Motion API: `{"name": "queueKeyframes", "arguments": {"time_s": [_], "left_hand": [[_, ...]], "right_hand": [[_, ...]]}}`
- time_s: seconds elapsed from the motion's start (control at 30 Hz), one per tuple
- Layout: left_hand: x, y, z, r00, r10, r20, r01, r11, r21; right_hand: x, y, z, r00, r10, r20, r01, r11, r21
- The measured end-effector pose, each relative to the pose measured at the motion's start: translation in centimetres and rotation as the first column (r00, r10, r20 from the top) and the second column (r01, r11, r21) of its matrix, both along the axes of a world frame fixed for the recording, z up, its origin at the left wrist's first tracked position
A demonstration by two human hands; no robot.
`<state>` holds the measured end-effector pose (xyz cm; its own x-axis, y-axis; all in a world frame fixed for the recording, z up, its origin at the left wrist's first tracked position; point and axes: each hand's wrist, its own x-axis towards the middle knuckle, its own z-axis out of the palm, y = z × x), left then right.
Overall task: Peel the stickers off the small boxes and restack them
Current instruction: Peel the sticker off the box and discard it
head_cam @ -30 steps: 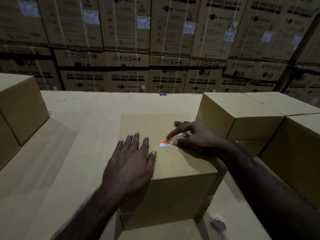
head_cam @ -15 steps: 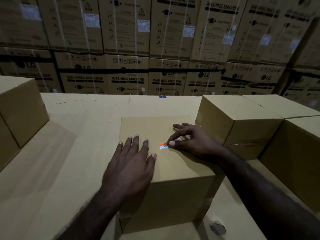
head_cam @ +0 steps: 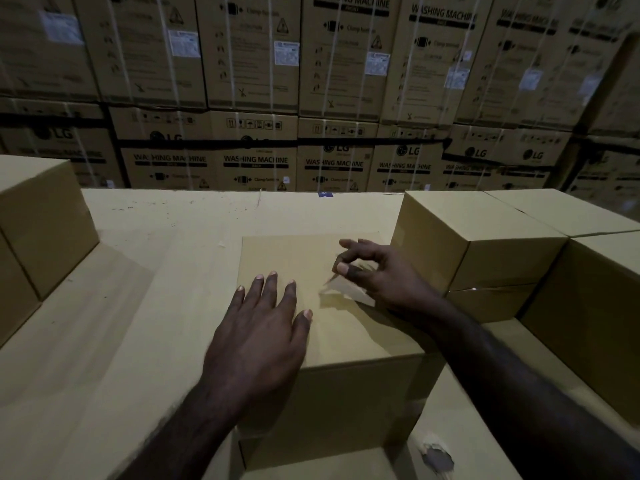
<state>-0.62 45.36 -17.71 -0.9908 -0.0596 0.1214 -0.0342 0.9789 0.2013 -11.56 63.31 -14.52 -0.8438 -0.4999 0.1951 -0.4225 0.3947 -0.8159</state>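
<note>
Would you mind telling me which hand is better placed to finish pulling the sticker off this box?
Probably the right hand: it already pinches the lifted sticker. The left hand lies flat on the small box, holding it down.

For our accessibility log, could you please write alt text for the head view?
A left hand presses flat on a small box while the right hand pinches its sticker. More boxes sit alongside.

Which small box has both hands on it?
The middle box: the left hand lies flat on its top, the right hand pinches there. The side boxes are untouched.
</note>
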Motion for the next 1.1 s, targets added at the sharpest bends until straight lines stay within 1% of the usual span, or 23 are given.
{"name": "queueKeyframes", "arguments": {"time_s": [0.07, 0.13, 0.3, 0.33, 0.4, 0.43, 0.57, 0.67, 0.73, 0.87, 0.97, 1.03, 1.1], "left_hand": [[0.0, 0.0, 0.0, 1.000, -0.001, 0.002, 0.001, 1.000, -0.003], [0.0, 0.0, 0.1, 1.000, -0.002, 0.001, 0.002, 1.000, -0.002], [-0.1, 0.0, 0.0, 1.000, 0.001, 0.003, -0.001, 1.000, 0.008], [-0.1, 0.0, -0.1, 1.000, 0.002, 0.002, -0.002, 1.000, 0.006], [-0.2, 0.0, -0.1, 1.000, 0.003, -0.002, -0.003, 1.000, -0.003], [-0.2, 0.0, -0.1, 1.000, 0.004, -0.003, -0.004, 1.000, -0.006], [-0.2, -0.1, -0.2, 1.000, 0.005, -0.001, -0.005, 1.000, -0.010], [-0.1, 0.0, 0.0, 1.000, 0.009, 0.004, -0.009, 1.000, -0.008], [-0.1, 0.1, 0.0, 1.000, 0.012, 0.010, -0.011, 1.000, -0.002], [-0.2, 0.1, 0.1, 1.000, 0.013, 0.014, -0.013, 1.000, -0.003], [-0.2, 0.1, 0.1, 1.000, 0.012, 0.009, -0.012, 1.000, -0.003], [-0.1, 0.0, 0.1, 1.000, 0.008, 0.005, -0.008, 1.000, 0.003], [0.0, 0.1, 0.1, 1.000, 0.006, 0.003, -0.006, 1.000, 0.009]], "right_hand": [[0.1, 0.1, 0.1, 0.998, -0.010, 0.057, 0.020, 0.984, -0.176], [0.1, 0.3, -0.1, 0.998, -0.030, 0.051, 0.041, 0.971, -0.237], [-0.1, 0.6, -0.5, 0.996, -0.089, -0.018, 0.082, 0.970, -0.231], [0.0, 0.6, -0.6, 0.992, -0.113, -0.050, 0.102, 0.975, -0.196], [0.4, 0.4, -0.9, 0.968, -0.190, -0.167, 0.174, 0.979, -0.104], [0.6, 0.2, -1.0, 0.950, -0.220, -0.224, 0.206, 0.975, -0.083], [1.0, -0.2, -1.2, 0.913, -0.239, -0.330, 0.218, 0.971, -0.101], [1.1, -0.1, -1.2, 0.952, -0.178, -0.250, 0.147, 0.980, -0.138], [1.2, -0.1, -1.2, 0.965, -0.160, -0.208, 0.134, 0.982, -0.135], [1.2, -0.1, -1.1, 0.964, -0.163, -0.211, 0.134, 0.981, -0.141], [1.2, -0.1, -0.9, 0.984, -0.132, -0.122, 0.108, 0.976, -0.188], [1.3, 0.0, -0.8, 0.986, -0.103, -0.128, 0.083, 0.985, -0.154], [1.3, 0.1, -0.9, 0.989, -0.074, -0.127, 0.065, 0.995, -0.076]]}}
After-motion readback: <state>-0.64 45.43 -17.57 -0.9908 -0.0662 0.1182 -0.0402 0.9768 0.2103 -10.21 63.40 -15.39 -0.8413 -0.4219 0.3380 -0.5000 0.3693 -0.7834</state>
